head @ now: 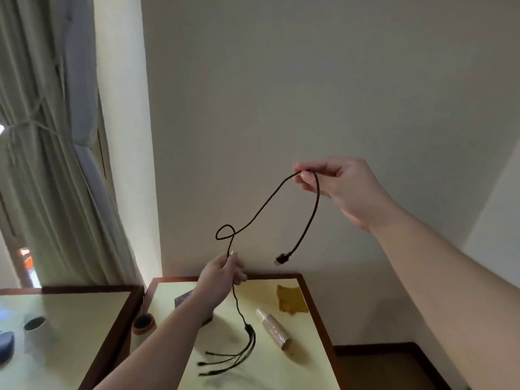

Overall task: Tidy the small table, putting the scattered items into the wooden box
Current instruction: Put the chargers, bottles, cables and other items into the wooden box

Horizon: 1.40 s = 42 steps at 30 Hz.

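Note:
A black charging cable (263,211) hangs in the air above the small table (292,370). My right hand (337,190) pinches it high up near the USB plug end, which dangles at the middle. My left hand (222,277) grips the cable lower down, above the table's far edge. Below that hand the cable splits into several short connector tails that brush the tabletop. A stack of paper cups (273,329) lies on its side on the table. A yellow cloth (291,299) lies near the back right corner. A dark box-like item (183,299) sits mostly hidden behind my left forearm.
A second table (73,319) stands to the left with a grey cup (35,323) and a dark blue object (5,344). A small brown pot (143,323) sits in the gap between the tables. Curtains hang at the left; a wall stands behind.

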{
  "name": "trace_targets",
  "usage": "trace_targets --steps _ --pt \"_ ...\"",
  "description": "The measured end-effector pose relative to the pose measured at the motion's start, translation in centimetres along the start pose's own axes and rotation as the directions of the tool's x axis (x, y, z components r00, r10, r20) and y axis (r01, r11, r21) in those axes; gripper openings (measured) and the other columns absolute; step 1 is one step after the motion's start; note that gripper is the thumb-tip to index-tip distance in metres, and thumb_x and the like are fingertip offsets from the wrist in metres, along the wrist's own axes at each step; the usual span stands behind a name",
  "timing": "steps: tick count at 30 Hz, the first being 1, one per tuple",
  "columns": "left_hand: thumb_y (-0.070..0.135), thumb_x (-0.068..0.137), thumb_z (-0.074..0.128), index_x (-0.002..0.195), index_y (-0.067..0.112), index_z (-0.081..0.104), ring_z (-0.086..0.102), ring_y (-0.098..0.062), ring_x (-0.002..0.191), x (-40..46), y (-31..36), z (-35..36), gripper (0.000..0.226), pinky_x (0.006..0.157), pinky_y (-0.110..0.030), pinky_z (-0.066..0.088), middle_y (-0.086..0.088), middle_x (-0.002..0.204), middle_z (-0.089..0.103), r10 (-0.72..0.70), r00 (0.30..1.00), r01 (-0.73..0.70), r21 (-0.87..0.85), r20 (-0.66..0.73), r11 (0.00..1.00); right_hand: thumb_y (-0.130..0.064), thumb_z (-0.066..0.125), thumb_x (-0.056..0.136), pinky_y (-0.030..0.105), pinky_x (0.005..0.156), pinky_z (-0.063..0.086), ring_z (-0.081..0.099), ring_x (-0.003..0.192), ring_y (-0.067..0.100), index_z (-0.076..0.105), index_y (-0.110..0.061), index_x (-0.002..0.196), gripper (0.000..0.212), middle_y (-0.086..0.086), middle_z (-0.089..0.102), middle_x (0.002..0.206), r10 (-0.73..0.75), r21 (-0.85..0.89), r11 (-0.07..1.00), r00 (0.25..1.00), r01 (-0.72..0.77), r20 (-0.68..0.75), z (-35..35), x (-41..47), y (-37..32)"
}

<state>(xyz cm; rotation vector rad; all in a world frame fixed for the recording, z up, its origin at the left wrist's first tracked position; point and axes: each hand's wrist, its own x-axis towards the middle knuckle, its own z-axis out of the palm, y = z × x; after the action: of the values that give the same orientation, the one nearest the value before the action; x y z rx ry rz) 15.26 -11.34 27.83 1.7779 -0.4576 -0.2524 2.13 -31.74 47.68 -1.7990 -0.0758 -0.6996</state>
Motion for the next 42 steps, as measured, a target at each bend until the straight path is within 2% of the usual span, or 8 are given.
trace_targets --steps 5,12,16,22,27,33,38,42 --pt "0.03 0.106 0.045 0.092 0.022 0.073 0.046 -0.017 0.059 1.0 8.1 -3.1 0.032 0.055 -0.03 0.032 -0.002 0.072 0.049 0.179 0.984 -0.178 0.173 0.005 0.969 0.002 0.063 0.098 0.038 0.101 0.058 0.073 0.11 0.013 0.078 -0.041 0.113 0.048 -0.009 0.076 0.117 0.293 -0.479 0.849 0.953 -0.222 0.078 -2.8 -3.3 2.8" --pt "0.03 0.098 0.056 0.09 0.023 0.078 0.053 -0.009 0.058 0.6 18.7 -2.7 0.024 0.055 -0.029 0.038 0.001 0.073 0.062 0.331 0.915 -0.402 0.461 0.229 0.792 -0.037 0.073 0.096 0.042 0.105 0.054 0.066 0.116 0.01 0.046 -0.032 0.151 0.061 -0.007 0.066 0.127 0.275 -0.39 0.897 0.954 -0.209 0.12 2.1 -3.4 0.4" --pt "0.031 0.09 0.067 0.084 0.014 0.075 0.055 -0.016 0.066 0.4 21.9 -2.5 0.02 0.056 -0.028 0.038 0.001 0.074 0.064 0.387 0.907 -0.413 0.533 0.167 0.738 -0.038 0.062 0.103 0.03 0.069 0.051 0.073 0.08 0.015 0.062 -0.027 0.123 0.023 0.0 0.079 0.1 0.283 -0.395 0.9 0.936 -0.184 0.208 3.1 -2.3 -1.2" --pt "0.037 0.091 0.073 0.078 0.016 0.069 0.052 -0.013 0.066 0.8 21.6 -5.1 0.025 0.061 -0.028 0.039 0.006 0.071 0.056 0.359 0.926 -0.367 0.517 0.12 0.774 -0.035 0.059 0.105 0.031 0.067 0.039 0.044 0.062 0.014 0.081 -0.024 0.095 0.026 -0.007 0.055 0.059 0.208 -0.385 0.91 0.973 -0.156 0.096 -0.6 -0.2 -1.7" --pt "0.039 0.099 0.066 0.083 0.014 0.075 0.057 -0.014 0.062 1.4 17.3 -6.7 0.031 0.072 -0.032 0.049 0.0 0.067 0.059 0.286 0.952 -0.307 0.354 0.111 0.883 -0.033 0.058 0.106 0.027 0.057 0.037 0.032 0.056 0.011 0.08 -0.025 0.1 0.024 -0.007 0.032 0.059 0.189 -0.356 0.919 0.982 -0.169 0.021 -4.0 0.7 -1.3" --pt "0.042 0.103 0.057 0.08 0.018 0.078 0.058 -0.016 0.063 1.7 15.4 -5.7 0.039 0.083 -0.046 0.059 0.001 0.065 0.057 0.227 0.972 -0.236 0.364 0.066 0.901 -0.037 0.056 0.106 0.028 0.057 0.031 0.036 0.065 0.016 0.078 -0.026 0.097 0.026 -0.015 0.044 0.06 0.201 -0.431 0.881 0.979 -0.196 -0.033 -4.7 0.6 -0.1" --pt "0.037 0.101 0.058 0.089 0.021 0.077 0.053 -0.018 0.064 1.1 19.8 -2.1 0.027 0.065 -0.034 0.048 0.004 0.066 0.053 0.366 0.92 -0.389 0.435 0.14 0.812 -0.039 0.055 0.106 0.018 0.048 0.032 0.039 0.046 0.003 0.075 -0.024 0.095 0.028 -0.009 0.048 0.064 0.177 -0.514 0.854 0.975 -0.085 0.134 -1.0 1.2 -0.3" --pt "0.034 0.103 0.055 0.089 0.019 0.075 0.051 -0.016 0.062 2.1 19.6 -4.1 0.029 0.056 -0.029 0.034 0.004 0.068 0.055 0.358 0.93 -0.346 0.54 0.089 0.767 -0.048 0.053 0.106 0.028 0.055 0.032 0.036 0.054 0.013 0.074 -0.024 0.093 0.034 0.0 0.046 0.066 0.171 -0.517 0.855 0.961 -0.034 0.219 -1.9 1.2 -0.2"
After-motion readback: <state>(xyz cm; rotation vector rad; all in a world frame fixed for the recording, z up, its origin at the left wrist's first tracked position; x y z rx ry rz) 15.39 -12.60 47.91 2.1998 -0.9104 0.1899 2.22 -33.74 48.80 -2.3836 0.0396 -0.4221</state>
